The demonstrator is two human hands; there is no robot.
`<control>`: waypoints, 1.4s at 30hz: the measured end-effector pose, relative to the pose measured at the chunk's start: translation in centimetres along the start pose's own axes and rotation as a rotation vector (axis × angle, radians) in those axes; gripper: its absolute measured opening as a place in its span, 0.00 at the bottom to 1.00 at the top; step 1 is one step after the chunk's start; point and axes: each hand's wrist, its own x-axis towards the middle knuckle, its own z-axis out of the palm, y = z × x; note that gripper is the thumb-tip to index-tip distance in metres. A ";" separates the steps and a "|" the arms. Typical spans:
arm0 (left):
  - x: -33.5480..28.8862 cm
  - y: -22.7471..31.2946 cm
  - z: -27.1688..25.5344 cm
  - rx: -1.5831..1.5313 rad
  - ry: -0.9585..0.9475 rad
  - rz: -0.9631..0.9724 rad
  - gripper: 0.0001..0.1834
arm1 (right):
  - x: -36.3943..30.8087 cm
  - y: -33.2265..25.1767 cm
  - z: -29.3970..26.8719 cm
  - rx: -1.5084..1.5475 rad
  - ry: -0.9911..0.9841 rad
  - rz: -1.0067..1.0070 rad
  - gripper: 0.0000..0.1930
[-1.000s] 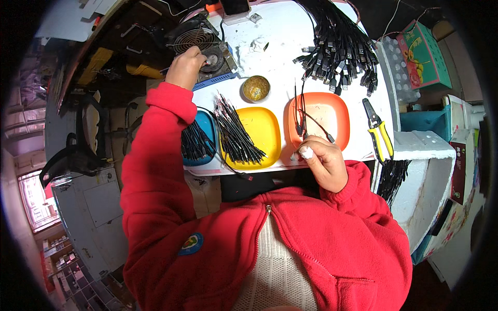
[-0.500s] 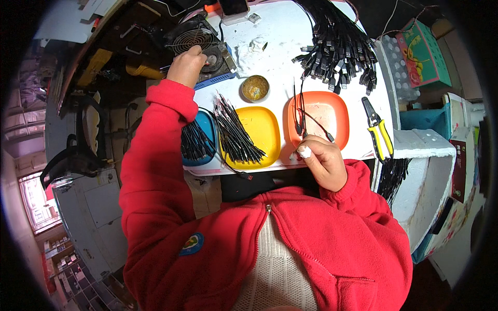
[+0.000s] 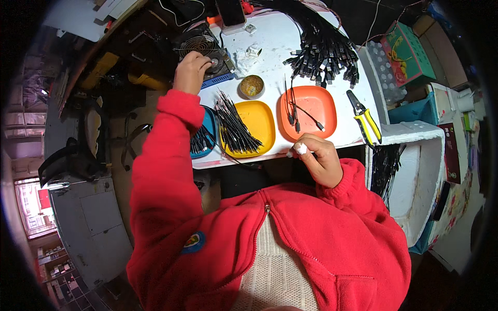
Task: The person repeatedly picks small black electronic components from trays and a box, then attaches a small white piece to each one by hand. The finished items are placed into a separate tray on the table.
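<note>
My left hand (image 3: 191,72) is over a small device with a blue base (image 3: 218,80), fingers bent together beside its round metal part; what they hold is hidden. At the near table edge, my right hand (image 3: 322,160) is pinched closed, with a small white piece (image 3: 300,149) at its fingertips. I cannot tell if that piece is held or wrapped round a finger. Just beyond lies an orange tray (image 3: 324,103) with a few black cables (image 3: 293,111). A yellow tray (image 3: 262,124) carries a bundle of black cables with stripped ends (image 3: 236,124); a blue tray (image 3: 208,116) holds more.
A small round bowl (image 3: 252,87) stands behind the yellow tray. Yellow-handled wire strippers (image 3: 366,119) lie at the right. A large heap of black connector cables (image 3: 324,54) covers the far right. Beside the table is a white foam box (image 3: 415,171); a fan (image 3: 197,45) is at far left.
My left hand has shifted right, its fingers now closer to the device's round part. My right hand has drawn slightly back from the orange tray. The whole view has shifted a little.
</note>
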 end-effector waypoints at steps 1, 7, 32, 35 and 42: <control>-0.6 1.7 -1.0 -0.057 0.109 0.081 0.06 | -0.2 -0.3 0.1 -0.010 0.009 0.018 0.08; -6.0 13.6 -5.6 -0.725 0.166 -0.138 0.06 | 1.7 -1.1 2.2 -0.115 0.055 -0.190 0.14; -15.5 18.0 -0.6 -1.466 -0.480 -0.815 0.10 | -21.8 -1.8 -24.3 -0.800 0.424 0.572 0.15; -16.4 16.8 -0.8 -1.444 -0.467 -0.844 0.10 | -21.6 10.3 -26.7 -0.927 0.320 0.902 0.20; -18.3 14.1 -3.0 -1.271 -0.284 -0.775 0.10 | -20.7 17.8 -24.7 -1.249 0.294 1.147 0.22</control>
